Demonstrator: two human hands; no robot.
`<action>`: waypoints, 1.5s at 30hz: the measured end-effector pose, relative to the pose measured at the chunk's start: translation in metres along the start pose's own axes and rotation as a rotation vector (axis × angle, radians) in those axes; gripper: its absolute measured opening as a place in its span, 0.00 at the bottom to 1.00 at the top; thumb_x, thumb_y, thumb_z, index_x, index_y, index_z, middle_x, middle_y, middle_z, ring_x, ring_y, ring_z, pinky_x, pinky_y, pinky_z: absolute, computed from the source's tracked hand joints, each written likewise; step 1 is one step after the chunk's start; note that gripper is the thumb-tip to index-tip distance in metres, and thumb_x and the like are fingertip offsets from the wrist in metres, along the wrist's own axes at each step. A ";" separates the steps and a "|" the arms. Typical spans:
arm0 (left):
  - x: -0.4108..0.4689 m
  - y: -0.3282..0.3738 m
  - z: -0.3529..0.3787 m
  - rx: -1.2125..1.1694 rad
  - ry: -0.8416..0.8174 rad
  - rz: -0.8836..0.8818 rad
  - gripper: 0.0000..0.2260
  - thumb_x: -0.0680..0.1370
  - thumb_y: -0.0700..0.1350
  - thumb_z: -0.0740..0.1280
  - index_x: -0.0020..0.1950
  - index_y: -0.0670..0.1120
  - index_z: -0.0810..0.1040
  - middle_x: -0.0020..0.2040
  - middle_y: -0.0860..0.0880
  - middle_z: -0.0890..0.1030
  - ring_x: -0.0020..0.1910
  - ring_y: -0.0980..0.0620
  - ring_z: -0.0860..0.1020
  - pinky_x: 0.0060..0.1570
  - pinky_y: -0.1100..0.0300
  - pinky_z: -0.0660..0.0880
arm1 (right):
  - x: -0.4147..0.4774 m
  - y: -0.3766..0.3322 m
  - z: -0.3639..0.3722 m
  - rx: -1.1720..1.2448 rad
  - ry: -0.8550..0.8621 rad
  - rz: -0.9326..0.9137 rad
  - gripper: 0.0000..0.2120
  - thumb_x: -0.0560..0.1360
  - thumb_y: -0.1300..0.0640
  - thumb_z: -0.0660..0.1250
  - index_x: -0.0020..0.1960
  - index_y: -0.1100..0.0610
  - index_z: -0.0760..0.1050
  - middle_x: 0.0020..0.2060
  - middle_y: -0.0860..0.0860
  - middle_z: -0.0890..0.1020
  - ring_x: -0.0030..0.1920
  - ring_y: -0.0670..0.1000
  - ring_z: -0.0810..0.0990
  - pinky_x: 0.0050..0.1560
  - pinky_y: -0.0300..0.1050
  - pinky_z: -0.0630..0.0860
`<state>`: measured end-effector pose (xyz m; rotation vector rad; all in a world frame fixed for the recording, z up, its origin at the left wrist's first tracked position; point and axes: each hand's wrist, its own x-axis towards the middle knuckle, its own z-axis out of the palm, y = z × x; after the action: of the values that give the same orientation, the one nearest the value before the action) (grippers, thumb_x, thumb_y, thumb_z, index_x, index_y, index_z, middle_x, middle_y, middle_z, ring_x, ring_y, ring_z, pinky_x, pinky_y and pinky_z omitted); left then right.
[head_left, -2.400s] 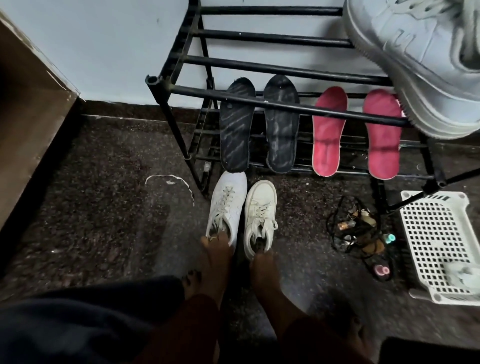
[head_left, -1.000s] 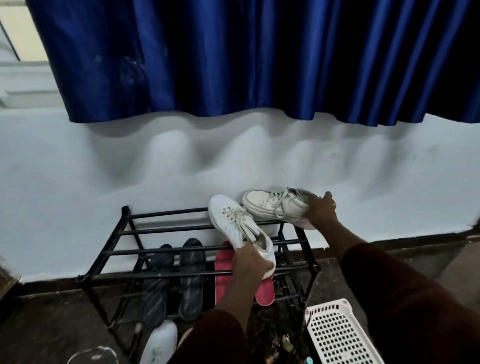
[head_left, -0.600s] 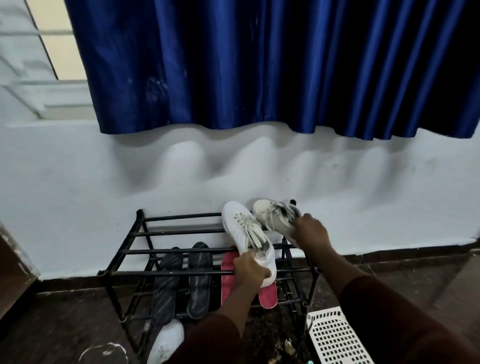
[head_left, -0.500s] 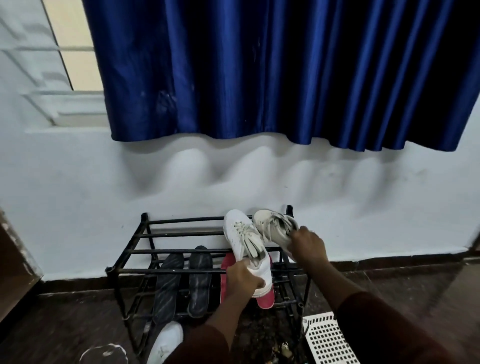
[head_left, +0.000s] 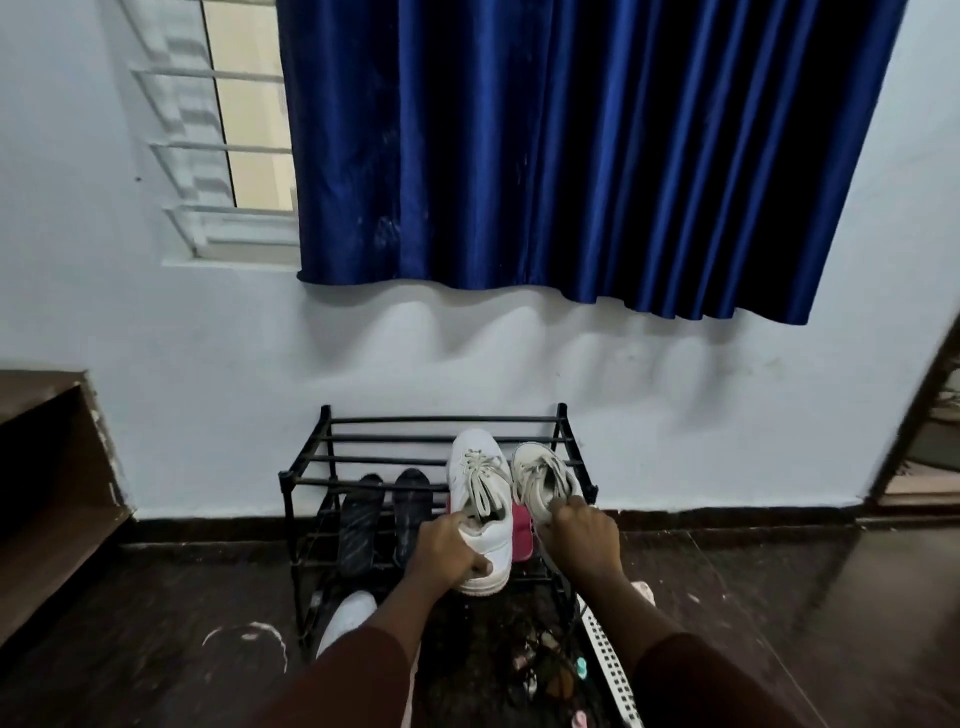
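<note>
Two white sneakers lie side by side on the top bars of a black metal shoe rack (head_left: 322, 459), toes toward the wall. My left hand (head_left: 447, 551) grips the heel of the left sneaker (head_left: 479, 499), thumb on its side. My right hand (head_left: 584, 535) holds the heel end of the right sneaker (head_left: 540, 480), fingers curled over its opening. Below on a lower shelf stand two dark insoles (head_left: 384, 512) and a pink insole (head_left: 521, 535), partly hidden by the shoes.
Another white shoe (head_left: 345, 618) sits on the dark floor by the rack's front left. A white perforated basket (head_left: 610, 665) and a dark wire holder with small items (head_left: 545, 660) lie at the right. A wooden shelf (head_left: 47, 493) stands left. A blue curtain (head_left: 571, 156) hangs above.
The view pulled back and rose. Both sneakers have come down flatter onto the rack's top bars and now point at the wall, my hands still on their heels.
</note>
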<state>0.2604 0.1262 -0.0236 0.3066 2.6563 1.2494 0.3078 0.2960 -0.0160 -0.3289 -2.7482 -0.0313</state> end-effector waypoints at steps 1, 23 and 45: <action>-0.010 -0.004 0.001 0.001 -0.017 -0.010 0.24 0.59 0.39 0.79 0.54 0.44 0.80 0.44 0.41 0.84 0.40 0.47 0.83 0.40 0.58 0.79 | -0.012 -0.003 0.001 0.008 -0.023 0.001 0.12 0.58 0.54 0.78 0.32 0.59 0.77 0.27 0.57 0.79 0.23 0.58 0.78 0.19 0.44 0.71; 0.037 -0.205 0.134 0.055 -0.357 -0.374 0.28 0.66 0.47 0.78 0.64 0.45 0.75 0.61 0.48 0.78 0.60 0.50 0.75 0.43 0.67 0.64 | -0.081 -0.028 0.223 0.221 -0.537 0.210 0.18 0.54 0.50 0.81 0.31 0.58 0.77 0.23 0.54 0.77 0.21 0.52 0.78 0.19 0.38 0.68; 0.092 -0.292 0.201 0.206 -0.318 -0.407 0.18 0.69 0.43 0.75 0.55 0.39 0.76 0.54 0.44 0.79 0.55 0.47 0.77 0.40 0.67 0.61 | -0.079 -0.061 0.335 0.290 -0.933 0.195 0.14 0.78 0.66 0.52 0.61 0.65 0.68 0.57 0.61 0.76 0.58 0.60 0.76 0.56 0.50 0.71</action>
<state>0.1927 0.1164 -0.3832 -0.0133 2.4092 0.7379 0.2448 0.2408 -0.3550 -0.6546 -3.5239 0.7400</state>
